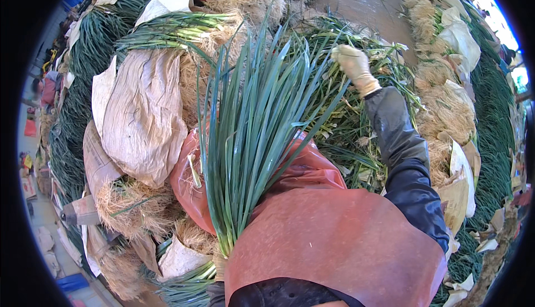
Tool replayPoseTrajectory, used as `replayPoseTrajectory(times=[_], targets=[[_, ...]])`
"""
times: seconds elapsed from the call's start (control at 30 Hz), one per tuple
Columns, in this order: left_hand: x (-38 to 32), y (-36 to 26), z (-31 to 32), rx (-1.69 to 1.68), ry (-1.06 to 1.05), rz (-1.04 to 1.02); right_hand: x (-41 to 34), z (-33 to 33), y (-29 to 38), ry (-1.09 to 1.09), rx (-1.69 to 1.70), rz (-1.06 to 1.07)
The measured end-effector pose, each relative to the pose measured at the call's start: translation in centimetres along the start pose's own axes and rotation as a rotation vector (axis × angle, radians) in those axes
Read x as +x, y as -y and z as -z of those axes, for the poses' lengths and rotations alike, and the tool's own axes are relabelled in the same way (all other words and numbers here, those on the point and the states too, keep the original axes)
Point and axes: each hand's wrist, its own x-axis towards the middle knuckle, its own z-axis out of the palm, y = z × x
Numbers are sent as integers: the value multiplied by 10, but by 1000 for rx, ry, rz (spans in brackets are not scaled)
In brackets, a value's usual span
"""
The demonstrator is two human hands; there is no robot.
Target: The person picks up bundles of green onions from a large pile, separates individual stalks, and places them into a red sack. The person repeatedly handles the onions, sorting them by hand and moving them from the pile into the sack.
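A bunch of long green onions [246, 119] fans out across my lap, leaves pointing away from me and pale stalks towards me. My left hand [220, 261], gloved and mostly hidden by the stalks and the apron, grips the bunch at its lower end. At the upper right my right hand [353, 66], in a pale glove, is curled over a heap of loose green leaves and trimmings [355, 140]. Whether a leaf is between its fingers cannot be made out. A reddish plastic apron [334, 231] covers my front and legs.
Rooty onion bundles [129, 206] and a crumpled tan sheet [140, 114] lie at my left. Another bundle [179, 31] rests beyond them. Stacked onions with roots facing inward [434, 81] line the right side. A wet brown floor [355, 6] shows ahead.
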Motion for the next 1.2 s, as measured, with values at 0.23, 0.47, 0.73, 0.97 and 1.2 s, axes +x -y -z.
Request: replayPoseTrajectory(times=[0.23,0.47,0.73,0.97,1.2], targets=[[-9,0,-2,-15,3,15,-7,13,18,204,272,177],[-12,-4,-8,-16,-44,-4,-6,-12,5,-53,-166,89],[-27,-8,1,224,-165,-3,-20,77,-65,-155,-730,-254],[15,-36,123,868,-524,-34,-33,102,19,-401,140,52],[30,-13,152,857,-515,-121,-64,75,123,-64,302,282]])
